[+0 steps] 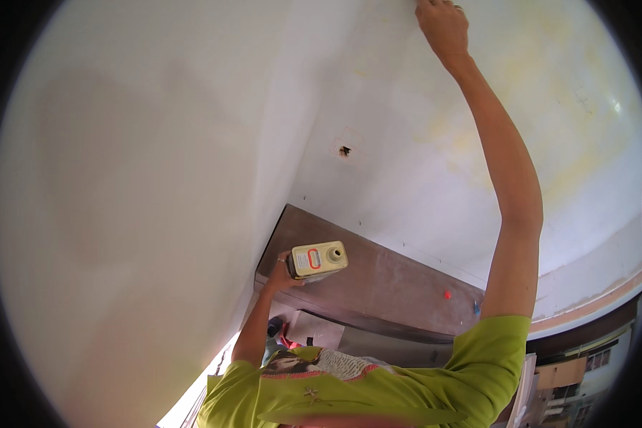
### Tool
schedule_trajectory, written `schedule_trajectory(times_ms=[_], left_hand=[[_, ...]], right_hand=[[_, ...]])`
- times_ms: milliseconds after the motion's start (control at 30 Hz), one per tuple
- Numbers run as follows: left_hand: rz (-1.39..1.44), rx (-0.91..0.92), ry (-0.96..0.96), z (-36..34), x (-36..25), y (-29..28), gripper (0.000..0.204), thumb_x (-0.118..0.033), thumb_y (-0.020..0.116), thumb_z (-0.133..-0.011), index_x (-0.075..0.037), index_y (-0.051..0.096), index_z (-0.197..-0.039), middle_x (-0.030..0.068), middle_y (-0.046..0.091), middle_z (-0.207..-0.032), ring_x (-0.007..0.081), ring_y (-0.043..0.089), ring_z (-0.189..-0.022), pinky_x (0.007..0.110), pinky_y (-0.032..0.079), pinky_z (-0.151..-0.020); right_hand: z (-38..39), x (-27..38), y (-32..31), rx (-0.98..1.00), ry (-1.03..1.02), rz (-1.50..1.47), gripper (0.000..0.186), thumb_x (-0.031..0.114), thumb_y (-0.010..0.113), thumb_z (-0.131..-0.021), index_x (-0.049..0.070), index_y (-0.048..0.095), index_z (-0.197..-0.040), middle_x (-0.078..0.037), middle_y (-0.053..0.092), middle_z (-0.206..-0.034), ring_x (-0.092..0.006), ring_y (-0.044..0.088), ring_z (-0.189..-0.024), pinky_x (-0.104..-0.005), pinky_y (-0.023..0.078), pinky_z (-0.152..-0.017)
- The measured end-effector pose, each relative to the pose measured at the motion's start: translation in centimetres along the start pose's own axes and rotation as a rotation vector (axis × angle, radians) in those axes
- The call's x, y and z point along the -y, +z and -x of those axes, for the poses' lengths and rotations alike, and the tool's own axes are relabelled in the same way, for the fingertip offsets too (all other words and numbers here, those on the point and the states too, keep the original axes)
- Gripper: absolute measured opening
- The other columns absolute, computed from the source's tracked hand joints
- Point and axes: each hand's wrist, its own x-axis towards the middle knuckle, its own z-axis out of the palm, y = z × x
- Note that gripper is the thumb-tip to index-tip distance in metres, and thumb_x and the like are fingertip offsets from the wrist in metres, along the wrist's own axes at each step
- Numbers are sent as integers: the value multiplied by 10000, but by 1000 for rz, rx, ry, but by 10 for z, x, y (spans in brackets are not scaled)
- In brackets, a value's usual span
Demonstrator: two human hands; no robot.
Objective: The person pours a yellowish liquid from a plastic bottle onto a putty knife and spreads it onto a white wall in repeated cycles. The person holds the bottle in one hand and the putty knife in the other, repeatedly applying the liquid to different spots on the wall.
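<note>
Above brown ledge [389, 277]: left fingers [284, 265] clamped on uncapped can [318, 261], contents hidden; right fingers [442, 6], cannot tell.

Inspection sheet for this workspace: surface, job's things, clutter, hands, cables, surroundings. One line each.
Surface: long brown flat top, whitish smudges on it.
Job's things: beige rectangular can, held above the brown top; its round spout shows a dark opening, no cap on it.
Clutter: small bright-red object and small blue object toward the top's right end; kinds too small to tell.
Hands: left hand grips the can's side; right hand raised, fingers partly cut off by the frame, contents unclear.
Cables: nothing seen.
Surroundings: white wall with yellowish patches and a small ragged dark hole.
</note>
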Motion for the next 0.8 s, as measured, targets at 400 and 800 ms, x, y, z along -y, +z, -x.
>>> schedule_trajectory(times_ms=[400,800], left_hand=[[-20,-5,-19,5,-21,-4,1174,-179,1001,-485,-8,383,-1468,212,507,-1379,362,491,-1337,427,394,-1151],[-34,12,-35,1,-7,-1,1187,-202,1007,-497,-14,362,-1476,208,475,-1400,346,467,-1356,431,392,-1155]], right_hand=[[106,114,40,222,-133,-8,422,102,671,-868,117,675,-1289,-46,664,-1193,-225,634,-1049,-436,529,-835],[219,204,35,497,-149,-196,435,86,656,-852,107,663,-1286,-65,599,-1227,-210,571,-1069,-446,490,-884]])
